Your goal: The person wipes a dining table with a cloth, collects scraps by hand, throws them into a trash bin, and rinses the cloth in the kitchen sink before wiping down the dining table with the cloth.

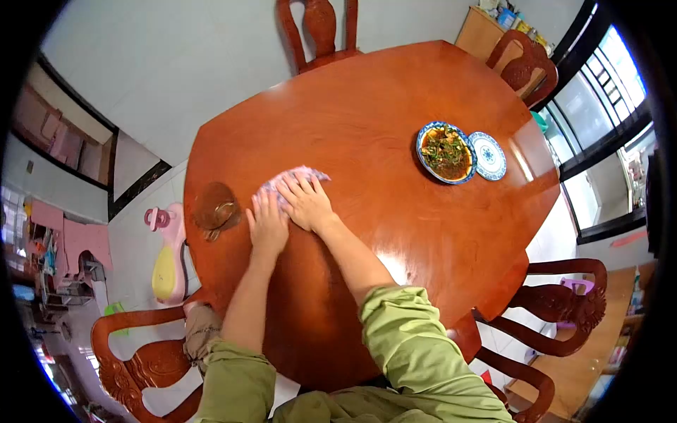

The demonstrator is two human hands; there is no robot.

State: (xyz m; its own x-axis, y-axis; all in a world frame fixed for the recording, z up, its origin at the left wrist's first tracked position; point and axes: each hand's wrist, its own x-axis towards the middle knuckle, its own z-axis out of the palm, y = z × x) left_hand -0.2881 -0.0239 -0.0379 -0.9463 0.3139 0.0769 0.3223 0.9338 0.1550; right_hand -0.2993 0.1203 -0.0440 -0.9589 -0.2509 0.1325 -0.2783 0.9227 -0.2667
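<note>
Pink patterned cloth (271, 185) lay on the wooden table's (352, 127) left half, under the left hand (266, 224) and right hand (309, 206), palms down, fingers slightly apart. Wiping seemed underway; the next stroke likely called for even, flat pressure.

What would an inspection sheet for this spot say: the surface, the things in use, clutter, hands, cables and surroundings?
Surface: wooden table, shiny, with light glaring off it
Things in use: pinkish cloth, bunched on the table under the hands
Clutter: food in a blue-rimmed bowl, a patterned plate beside it; a dark round thing at left, too unclear to name
Hands: left hand and right hand both flat, fingers on the cloth
Cables: nothing seen
Surroundings: wooden chairs around the table; a pink-and-yellow item, perhaps a ride-on toy, on the floor
</note>
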